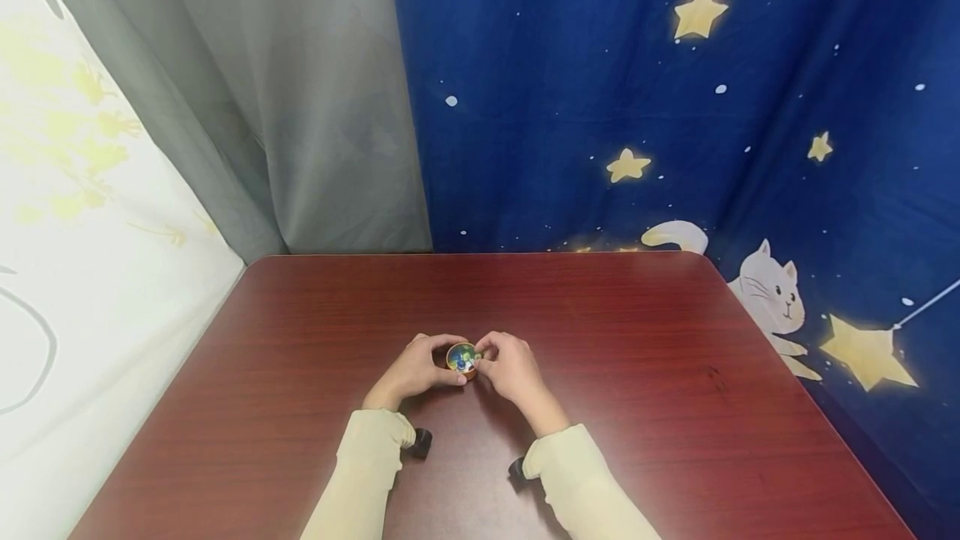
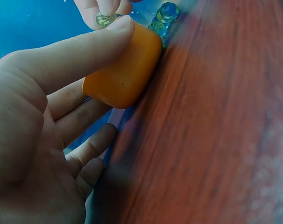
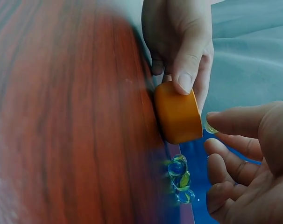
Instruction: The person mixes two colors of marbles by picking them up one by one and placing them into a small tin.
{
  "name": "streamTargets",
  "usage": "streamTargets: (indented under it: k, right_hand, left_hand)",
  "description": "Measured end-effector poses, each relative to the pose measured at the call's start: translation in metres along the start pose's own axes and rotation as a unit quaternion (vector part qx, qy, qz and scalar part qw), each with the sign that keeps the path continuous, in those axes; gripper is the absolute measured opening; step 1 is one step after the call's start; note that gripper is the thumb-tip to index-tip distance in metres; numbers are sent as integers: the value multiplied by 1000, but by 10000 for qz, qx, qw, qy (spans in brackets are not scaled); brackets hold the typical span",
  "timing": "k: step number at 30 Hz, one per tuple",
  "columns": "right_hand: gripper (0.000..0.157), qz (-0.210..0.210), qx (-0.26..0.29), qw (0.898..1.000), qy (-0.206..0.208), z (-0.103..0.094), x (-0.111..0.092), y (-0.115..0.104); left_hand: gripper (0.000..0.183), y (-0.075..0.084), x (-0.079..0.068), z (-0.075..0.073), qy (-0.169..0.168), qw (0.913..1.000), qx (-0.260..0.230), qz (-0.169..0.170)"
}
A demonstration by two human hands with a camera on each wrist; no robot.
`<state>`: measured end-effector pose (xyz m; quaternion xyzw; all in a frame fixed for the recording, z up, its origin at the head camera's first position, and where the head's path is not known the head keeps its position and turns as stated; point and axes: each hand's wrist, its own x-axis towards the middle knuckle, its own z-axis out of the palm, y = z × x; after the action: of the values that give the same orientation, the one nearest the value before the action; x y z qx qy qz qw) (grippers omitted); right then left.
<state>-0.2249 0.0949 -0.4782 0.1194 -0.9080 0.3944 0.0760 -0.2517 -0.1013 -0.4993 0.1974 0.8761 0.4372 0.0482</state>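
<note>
Orange cup [image 2: 127,70], gripped by left hand [image 1: 412,367], sits beside right hand [image 1: 516,367] pinching 1 marble [image 2: 104,20].

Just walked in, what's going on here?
A person's left hand grips an orange cup standing on the red-brown table. Their right hand pinches a clear marble close to the cup's rim. Other loose marbles lie on the table beside the cup; its contents are too small to make out.

An orange cup [image 3: 180,117] stands upright beside clear, swirled marbles [image 3: 181,179]
</note>
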Motion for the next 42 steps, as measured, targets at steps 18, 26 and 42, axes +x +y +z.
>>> streamTargets:
  k: [18, 26, 42]
  right_hand:
    - [18, -116, -18, 9999, 29, 7, 6, 0]
    - [18, -190, 12, 9997, 166, 8, 8, 4]
    - [17, 98, 77, 9999, 41, 4, 12, 9]
  left_hand:
    - [58, -6, 8, -4, -26, 10000, 29, 71]
    - [58, -7, 9, -4, -25, 9999, 29, 121]
    - [58, -5, 9, -6, -53, 10000, 22, 75]
